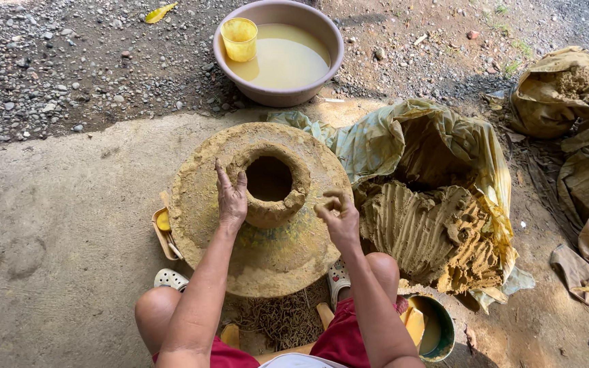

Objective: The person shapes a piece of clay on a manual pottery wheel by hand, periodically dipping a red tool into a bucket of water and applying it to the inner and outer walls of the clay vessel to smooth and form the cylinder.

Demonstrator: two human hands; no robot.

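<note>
The left hand [232, 199] lies flat, fingers [222, 176] together and stretched out, pressed against the outer left wall of the clay pot [275, 204]. The right hand [337, 215] hovers just beside the pot's right flank, its fingers [333, 197] curled in and pinched on a small lump of clay [324, 205].

The pot is a low, thick-walled ring with an open dark mouth, sitting near the middle of the round clay-smeared wheel [267, 266]. It looks wet and soft, so it would dent under any hard squeeze and likely sag if lifted by the rim. It is best supported with a flat palm outside and fingers inside, or taken from below at the base. The lump is light, sticky and easily shaped.

The wheel's edge leaves a broad bare band all around the pot, widest at the near edge by the knees, giving the hands room to circle. To the right of the wheel, touching its edge, is a large heap of clay [438, 238] on an opened plastic sack [431, 136], which crowds that side. Beyond the far edge stands a basin of muddy water [277, 92] with a yellow cup [239, 39] in it. A small green bucket [444, 334] sits by the right knee. The concrete floor [56, 238] to the left is open.
</note>
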